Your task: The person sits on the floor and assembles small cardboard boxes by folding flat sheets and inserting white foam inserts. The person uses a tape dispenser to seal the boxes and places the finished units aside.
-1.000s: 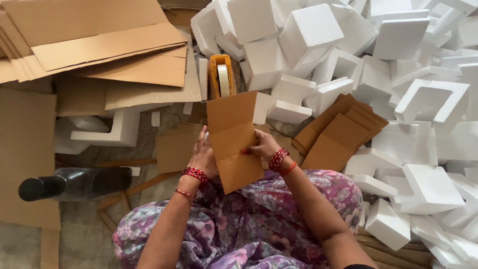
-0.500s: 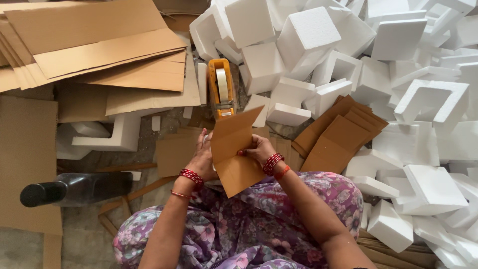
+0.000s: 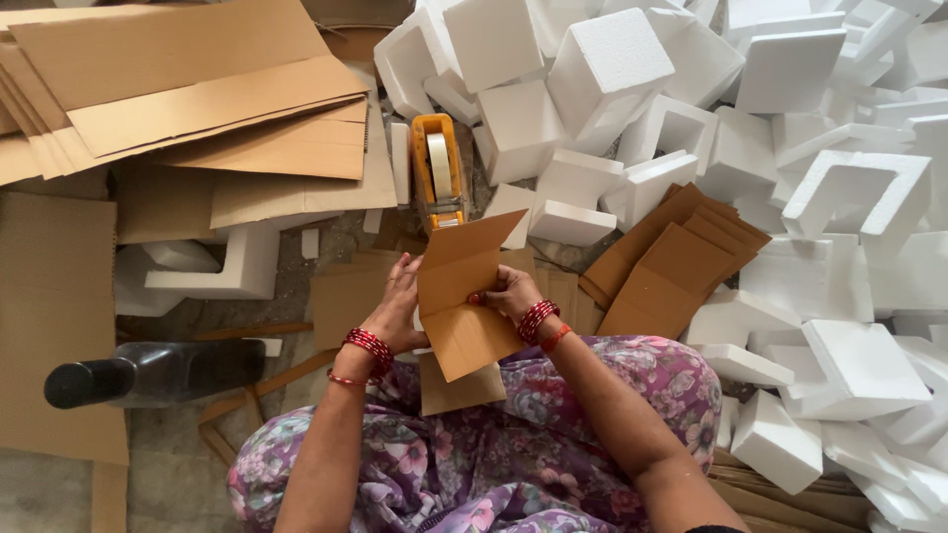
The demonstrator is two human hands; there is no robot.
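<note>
Folded brown cardboard sheet: long axis running away from the person toward orange tape dispenser; left hand and right hand grasp its side edges, wrists bent inward.

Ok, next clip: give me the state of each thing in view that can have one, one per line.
Cardboard piece: partly folded, held in both hands.
Left hand: gripping the piece's left edge.
Right hand: gripping its right side.
Tape dispenser: lying on the floor, untouched.
Dark bottle: lying on its side, capped.
Flat cardboard stack: unfolded.

A bare grey floor shows at lower left; white foam blocks crowd the right, flat cardboard sheets upper left.
</note>
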